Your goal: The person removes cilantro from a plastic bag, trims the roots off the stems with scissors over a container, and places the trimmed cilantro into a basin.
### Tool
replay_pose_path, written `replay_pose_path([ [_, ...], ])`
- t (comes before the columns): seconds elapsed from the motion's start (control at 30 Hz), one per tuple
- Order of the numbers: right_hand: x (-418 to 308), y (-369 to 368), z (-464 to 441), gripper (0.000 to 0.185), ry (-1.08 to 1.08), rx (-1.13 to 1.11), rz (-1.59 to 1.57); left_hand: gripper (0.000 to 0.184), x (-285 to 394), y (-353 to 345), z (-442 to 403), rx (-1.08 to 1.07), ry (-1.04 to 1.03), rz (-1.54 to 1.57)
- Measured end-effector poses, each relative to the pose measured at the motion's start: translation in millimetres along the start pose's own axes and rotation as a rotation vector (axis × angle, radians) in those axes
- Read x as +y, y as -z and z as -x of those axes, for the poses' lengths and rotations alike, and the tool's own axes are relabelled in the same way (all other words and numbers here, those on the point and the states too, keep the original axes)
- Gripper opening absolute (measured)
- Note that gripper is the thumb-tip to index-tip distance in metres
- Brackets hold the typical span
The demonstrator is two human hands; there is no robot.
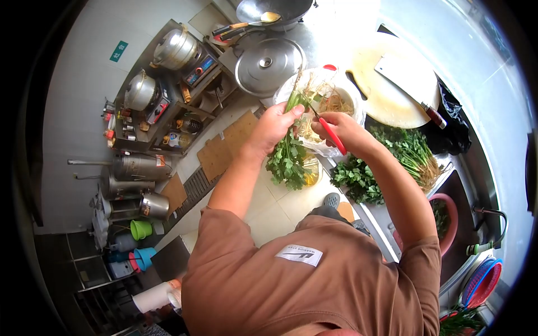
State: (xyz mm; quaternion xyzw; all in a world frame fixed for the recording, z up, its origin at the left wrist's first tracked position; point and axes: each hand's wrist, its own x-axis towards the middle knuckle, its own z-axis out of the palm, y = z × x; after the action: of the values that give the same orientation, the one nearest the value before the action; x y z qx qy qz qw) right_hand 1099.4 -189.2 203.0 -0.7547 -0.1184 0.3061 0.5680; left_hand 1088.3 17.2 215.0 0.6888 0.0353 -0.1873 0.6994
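Note:
My left hand (273,129) is closed around a bunch of leafy celery (288,159), its leaves hanging down towards me and its stem ends pointing away. In my right hand (350,131) is a pair of scissors with red handles (333,136). Their dark blades reach towards the stems beside my left thumb; I cannot tell whether they touch. Below both hands stands a bin with a white liner (357,101), holding pale root trimmings (335,104). More leafy celery (412,154), roots still on, lies on the counter to the right of my right forearm.
A round cutting board (367,56) with a cleaver (406,81) on it is at the back right. A lidded pot (270,66) and a wok (286,8) stand ahead. Stoves with pots (140,91) line the left. At right are a pink basin (446,224) and tap (499,215).

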Motion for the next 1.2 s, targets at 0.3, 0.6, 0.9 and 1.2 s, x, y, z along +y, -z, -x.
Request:
replay_pose_path([
  [0.3,-2,0,0,0.036,0.042,0.041,-0.084,0.027,-4,6,-5,-0.058,-0.007,-0.07],
  [0.6,2,7,2,0.037,0.072,0.147,0.259,0.026,-24,12,-20,0.137,-0.107,-0.387],
  [0.9,-3,-7,7,0.035,0.184,0.224,0.46,0.028,-7,-16,-1,0.41,-0.24,-1.119],
  [1.2,6,-9,-1,0.024,0.094,0.154,-0.034,0.028,-26,5,-13,0.359,-0.244,-0.96],
])
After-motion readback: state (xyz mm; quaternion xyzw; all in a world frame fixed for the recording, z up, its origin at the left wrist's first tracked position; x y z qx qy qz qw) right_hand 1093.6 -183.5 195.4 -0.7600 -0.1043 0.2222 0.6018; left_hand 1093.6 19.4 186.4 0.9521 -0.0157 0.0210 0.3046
